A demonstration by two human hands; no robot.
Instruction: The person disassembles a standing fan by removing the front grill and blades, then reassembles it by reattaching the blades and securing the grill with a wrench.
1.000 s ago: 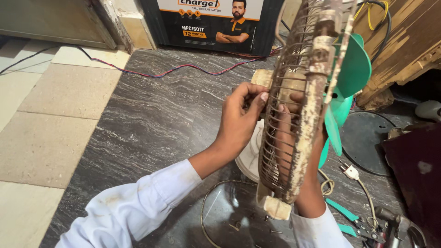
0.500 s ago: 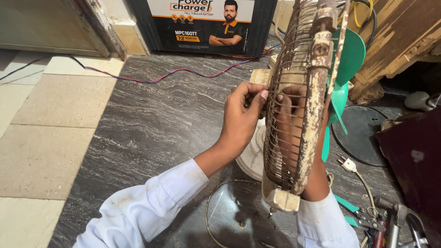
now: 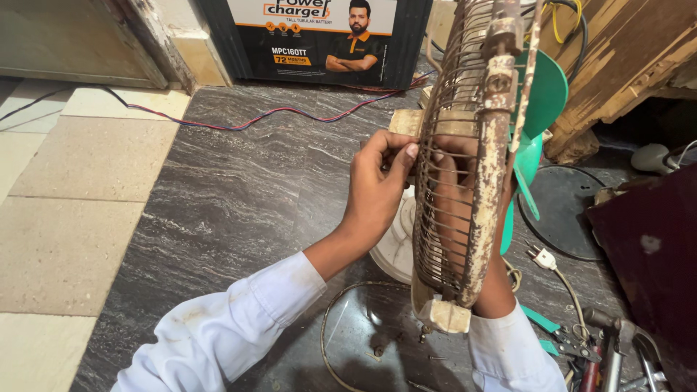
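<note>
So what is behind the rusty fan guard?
Through the rusty fan guard the right hand shows, and past its edge the green blades. What the fingers grip is covered by the wires.

1. The fan guard (image 3: 465, 167) is wire metal; its cream paint is flaked, rusty and rough.
2. The fan blades (image 3: 541, 101) are smooth green plastic with a slight sheen.
3. The floor (image 3: 225, 196) is polished grey veined stone, beside matt beige tiles (image 3: 65, 218).
4. The sleeve (image 3: 232, 327) is white woven cloth, smudged.
5. The boards (image 3: 624, 65) are rough, splintered wood.
6. The pliers (image 3: 617, 348) are dull metal.
</note>
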